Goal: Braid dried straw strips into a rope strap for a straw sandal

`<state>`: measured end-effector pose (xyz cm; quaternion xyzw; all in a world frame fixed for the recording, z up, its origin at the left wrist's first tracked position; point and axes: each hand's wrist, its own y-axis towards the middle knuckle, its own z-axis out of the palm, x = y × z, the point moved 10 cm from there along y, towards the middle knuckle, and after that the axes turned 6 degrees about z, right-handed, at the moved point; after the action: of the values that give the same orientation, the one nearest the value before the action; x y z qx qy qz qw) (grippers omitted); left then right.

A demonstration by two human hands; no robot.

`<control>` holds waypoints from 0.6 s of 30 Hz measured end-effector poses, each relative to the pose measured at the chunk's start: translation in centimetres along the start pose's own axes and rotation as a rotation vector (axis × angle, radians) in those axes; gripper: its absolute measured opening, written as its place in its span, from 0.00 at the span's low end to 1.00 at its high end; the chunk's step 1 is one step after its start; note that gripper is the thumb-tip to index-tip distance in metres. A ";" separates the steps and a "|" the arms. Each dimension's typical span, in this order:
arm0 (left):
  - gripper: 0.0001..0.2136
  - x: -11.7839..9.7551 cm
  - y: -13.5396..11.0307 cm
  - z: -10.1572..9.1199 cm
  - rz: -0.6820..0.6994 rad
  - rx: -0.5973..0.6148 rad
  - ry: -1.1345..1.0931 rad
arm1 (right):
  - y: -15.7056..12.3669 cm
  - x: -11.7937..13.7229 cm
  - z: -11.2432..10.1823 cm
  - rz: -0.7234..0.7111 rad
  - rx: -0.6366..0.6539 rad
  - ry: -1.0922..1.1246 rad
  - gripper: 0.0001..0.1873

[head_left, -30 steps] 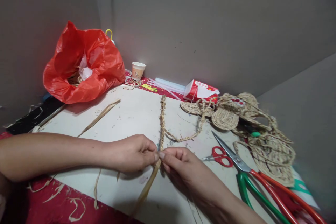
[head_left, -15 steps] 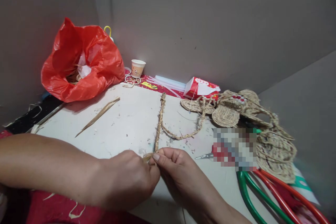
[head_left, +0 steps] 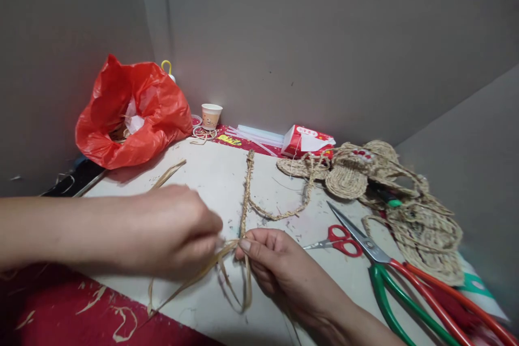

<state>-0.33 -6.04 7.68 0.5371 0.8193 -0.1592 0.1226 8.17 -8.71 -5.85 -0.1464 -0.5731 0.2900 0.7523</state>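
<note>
My right hand (head_left: 275,254) pinches the near end of a straw braid (head_left: 245,194) between thumb and forefinger. The braid runs away from me over the white board and curves round to the right. Loose straw strands (head_left: 248,292) hang below the pinch, and others spread to the left. To the left of the pinch, my left hand (head_left: 182,227) is closed, slightly blurred, with a strand at its fingertips; the fingers partly hide the grip. Behind this hand lies a separate dry straw strip (head_left: 170,174), half covered.
Small red-handled scissors (head_left: 339,240) and large shears (head_left: 379,253) lie to the right, beside woven straw pieces (head_left: 348,181). At the back stand a tissue pack (head_left: 298,143), a paper cup (head_left: 211,117) and a red plastic bag (head_left: 162,119) holding straw. Grey walls enclose the board.
My left hand has moved left and slightly up, away from my right hand, drawing strands out between them. My right hand keeps its pinch on the braid. The view has shifted slightly.
</note>
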 end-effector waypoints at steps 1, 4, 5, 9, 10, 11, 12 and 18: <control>0.13 1.3 0.5 -1.2 -0.049 -0.031 0.023 | 0.0 0.0 0.1 0.001 0.004 -0.008 0.16; 0.10 5.6 1.3 -3.9 -0.183 -0.155 0.054 | 0.0 -0.1 0.2 0.017 0.005 -0.038 0.16; 0.09 7.2 1.2 -4.3 -0.238 -0.176 0.074 | 0.0 -0.2 0.1 0.020 -0.001 -0.047 0.17; 0.14 12.4 0.0 -4.7 -0.462 -0.183 0.364 | 0.1 -0.3 0.0 0.011 -0.018 -0.061 0.18; 0.14 13.4 -0.3 -4.4 -0.513 -0.159 0.418 | 0.2 -0.3 0.0 0.012 -0.017 -0.065 0.18; 0.14 14.3 -0.5 -4.0 -0.559 -0.143 0.450 | 0.3 -0.4 0.0 0.016 -0.011 -0.072 0.18; 0.13 15.2 -0.6 -3.7 -0.593 -0.135 0.455 | 0.4 -0.5 0.1 0.020 -0.004 -0.080 0.18; 0.14 17.5 0.7 -2.9 -0.594 -0.186 0.328 | 0.7 0.1 0.0 -0.038 0.011 -0.053 0.18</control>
<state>-6.69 10.07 3.79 0.2801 0.9596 -0.0242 -0.0139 7.98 -8.09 -6.18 -0.1236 -0.5939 0.2826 0.7431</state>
